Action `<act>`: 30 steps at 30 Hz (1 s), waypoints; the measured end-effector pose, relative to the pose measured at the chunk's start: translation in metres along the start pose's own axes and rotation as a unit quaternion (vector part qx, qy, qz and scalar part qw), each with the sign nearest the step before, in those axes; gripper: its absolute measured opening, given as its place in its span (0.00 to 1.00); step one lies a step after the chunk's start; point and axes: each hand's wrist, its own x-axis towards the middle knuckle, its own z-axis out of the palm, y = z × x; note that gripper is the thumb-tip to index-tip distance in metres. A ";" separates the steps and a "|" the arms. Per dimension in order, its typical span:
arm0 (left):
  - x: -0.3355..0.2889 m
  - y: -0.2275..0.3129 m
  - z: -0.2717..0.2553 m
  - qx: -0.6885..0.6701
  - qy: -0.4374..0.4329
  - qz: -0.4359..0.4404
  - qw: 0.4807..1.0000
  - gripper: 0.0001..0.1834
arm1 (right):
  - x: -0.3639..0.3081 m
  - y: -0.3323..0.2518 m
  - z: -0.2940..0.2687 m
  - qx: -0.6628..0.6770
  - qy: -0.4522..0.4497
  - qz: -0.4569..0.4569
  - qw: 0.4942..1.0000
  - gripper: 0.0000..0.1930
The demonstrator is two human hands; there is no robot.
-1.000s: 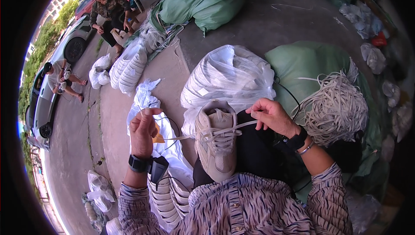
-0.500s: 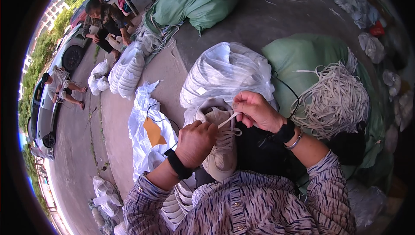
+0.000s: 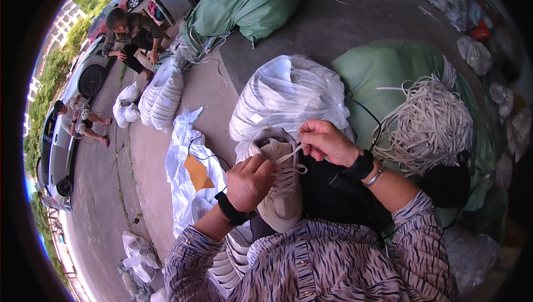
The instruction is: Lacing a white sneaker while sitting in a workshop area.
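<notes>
A beige sneaker (image 3: 284,205) rests on my lap, its toe toward my body and its opening away from me. Flat laces criss-cross its front, and a loop sticks out at the right side. My right hand (image 3: 326,142) pinches a pale shoelace (image 3: 290,155) above the shoe's tongue. My left hand (image 3: 250,182) is closed at the left side of the laces, with the same lace running to its fingers. The left fingertips are partly hidden by the back of that hand.
A clear bag of pale shoes (image 3: 288,96) stands just beyond the sneaker. To the right, a heap of laces (image 3: 427,127) lies on a green sack (image 3: 383,68). White plastic (image 3: 180,191) lies at left. Two people (image 3: 133,38) sit farther off near parked cars (image 3: 58,152).
The lace between my hands, stretched taut before, now hangs a little slacker. Both hands have shifted only slightly. The whole view has moved a little.
</notes>
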 end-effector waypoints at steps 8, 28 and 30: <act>-0.045 -0.020 0.034 -0.116 0.105 -0.103 0.982 0.13 | -0.007 0.001 -0.035 0.117 0.053 0.028 0.991 0.05; -0.056 -0.022 0.027 -0.197 0.037 -0.268 0.942 0.09 | -0.058 -0.005 0.016 -0.279 -0.041 -0.088 0.955 0.04; -0.054 -0.020 0.022 -0.206 0.045 -0.271 0.939 0.09 | -0.055 0.006 0.025 -0.397 -0.056 -0.112 0.909 0.04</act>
